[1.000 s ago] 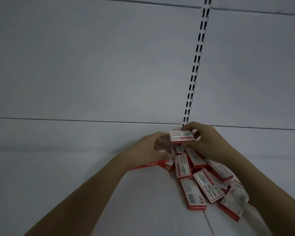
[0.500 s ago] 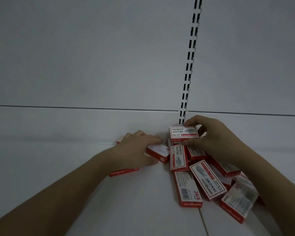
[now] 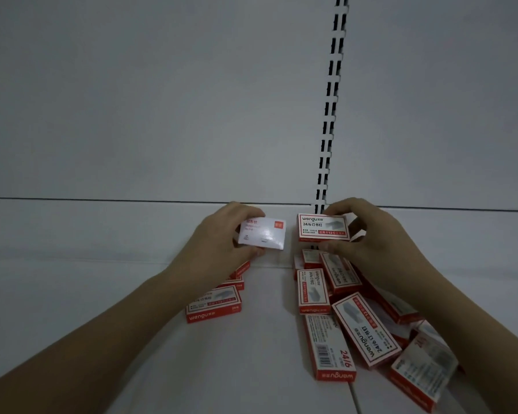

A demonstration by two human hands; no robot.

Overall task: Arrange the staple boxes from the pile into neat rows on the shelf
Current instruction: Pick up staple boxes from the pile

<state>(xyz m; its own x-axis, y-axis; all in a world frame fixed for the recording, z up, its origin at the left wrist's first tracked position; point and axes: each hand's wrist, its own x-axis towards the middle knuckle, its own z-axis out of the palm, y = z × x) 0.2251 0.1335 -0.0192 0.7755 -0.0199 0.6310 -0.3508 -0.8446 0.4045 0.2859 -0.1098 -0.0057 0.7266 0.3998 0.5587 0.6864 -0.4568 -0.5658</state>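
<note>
My left hand [image 3: 219, 243] holds a mostly white box [image 3: 262, 233] with a small red square, lifted above the shelf [image 3: 102, 294] near the back panel. My right hand [image 3: 368, 234] pinches a red-and-white staple box [image 3: 323, 228] face up, level with the white one and just right of it. Below the right hand lies the pile of staple boxes [image 3: 356, 318], several of them tumbled at mixed angles. Under my left wrist sit a few more staple boxes [image 3: 213, 304], partly hidden by the hand.
A white back panel [image 3: 162, 100] rises behind the shelf, with a slotted black upright strip [image 3: 329, 115] running down to the right-hand box. A seam [image 3: 355, 397] between shelf boards runs under the pile at the bottom.
My left hand has lifted a white box from the shelf up to the level of the box in my right hand. The right hand kept its box near the upright strip.
</note>
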